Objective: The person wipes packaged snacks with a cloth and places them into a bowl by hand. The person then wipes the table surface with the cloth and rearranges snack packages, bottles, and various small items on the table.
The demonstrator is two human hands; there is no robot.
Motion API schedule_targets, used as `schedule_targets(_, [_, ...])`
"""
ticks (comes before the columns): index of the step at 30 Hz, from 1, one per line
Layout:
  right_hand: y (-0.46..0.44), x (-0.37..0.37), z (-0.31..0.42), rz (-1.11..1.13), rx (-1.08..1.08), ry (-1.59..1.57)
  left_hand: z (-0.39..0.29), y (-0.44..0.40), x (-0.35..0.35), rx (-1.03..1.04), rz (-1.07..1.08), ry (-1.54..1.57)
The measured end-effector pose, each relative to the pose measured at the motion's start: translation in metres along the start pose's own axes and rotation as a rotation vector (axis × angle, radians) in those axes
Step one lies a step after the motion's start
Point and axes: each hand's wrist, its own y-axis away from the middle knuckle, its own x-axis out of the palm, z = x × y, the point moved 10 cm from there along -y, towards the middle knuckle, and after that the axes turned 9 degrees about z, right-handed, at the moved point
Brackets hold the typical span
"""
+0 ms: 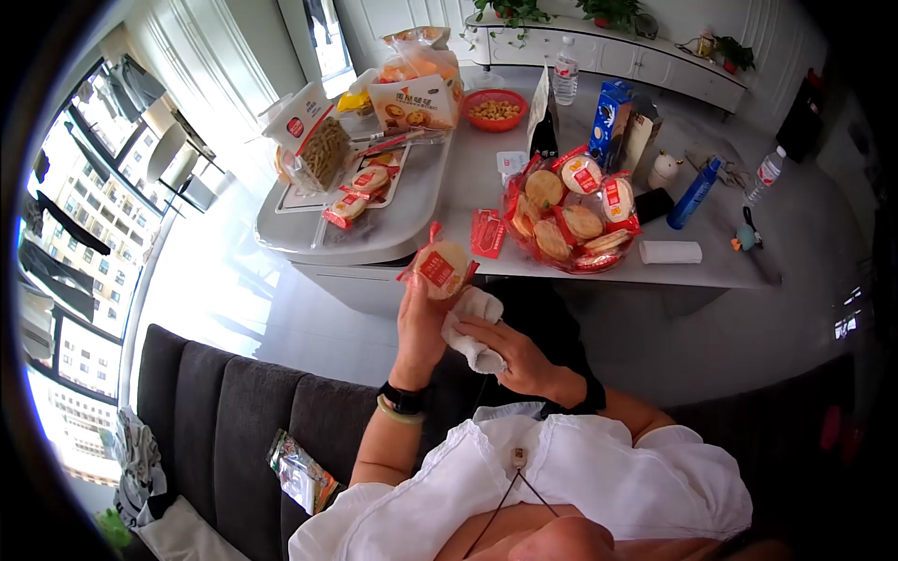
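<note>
My left hand [421, 323] is raised in front of the table edge, closed around a round wrapped cracker packet [440, 266] with a red label and red crimped ends. Just right of it, my right hand [519, 357] grips a white cloth [475, 327], which is bunched up close to the left palm. Beyond both hands, a bowl heaped with similar cracker packets [582, 222] stands on the table. A flat red packet [487, 233] lies left of that bowl. More wrapped crackers [360, 194] rest on a tray at the left.
On the grey table [463, 178] stand a red bowl of snacks [495, 110], a blue box [611, 120], a blue spray bottle [694, 194] and water bottles [566, 71]. A white roll [671, 252] lies near the front edge. Bagged snacks [412, 98] fill the back left.
</note>
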Motion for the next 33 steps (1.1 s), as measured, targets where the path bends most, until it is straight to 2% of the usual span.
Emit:
schedule_targets(5, [0.036, -0.008, -0.052, -0.016, 0.181, -0.363, -0.033, -0.06, 0.035, -0.062, 0.144, -0.272])
schedule_targets(8, [0.049, -0.024, -0.055, -0.075, 0.23, -0.346, -0.027, -0.109, 0.041, -0.121, 0.249, -0.562])
schedule_targets(11, [0.064, -0.034, -0.064, -0.106, 0.281, -0.33, -0.027, -0.152, 0.084, -0.033, 0.327, -0.825])
schedule_targets(12, [0.069, -0.037, -0.066, -0.111, 0.298, -0.325, -0.021, -0.17, 0.086, -0.026, 0.335, -0.962])
schedule_targets(14, [0.075, -0.042, -0.07, -0.13, 0.293, -0.323, 0.01, -0.212, 0.073, -0.06, 0.34, -1.047])
schedule_targets(18, [0.079, -0.054, -0.079, -0.171, 0.266, -0.319, 0.057, -0.245, 0.095, -0.053, 0.398, -1.09])
schedule_targets(22, [0.078, -0.06, -0.08, -0.186, 0.241, -0.308, 0.098, -0.261, 0.122, -0.112, 0.634, -1.244])
schedule_targets(25, [0.079, -0.062, -0.082, -0.195, 0.243, -0.345, 0.105, -0.258, 0.138, -0.296, 0.615, -1.161])
schedule_targets(31, [0.08, -0.062, -0.1, -0.208, 0.237, -0.363, 0.152, -0.282, 0.103, -0.357, 0.665, -1.236])
schedule_targets(33, [0.082, -0.06, -0.106, -0.206, 0.247, -0.337, 0.146, -0.283, 0.097, -0.296, 0.577, -1.388])
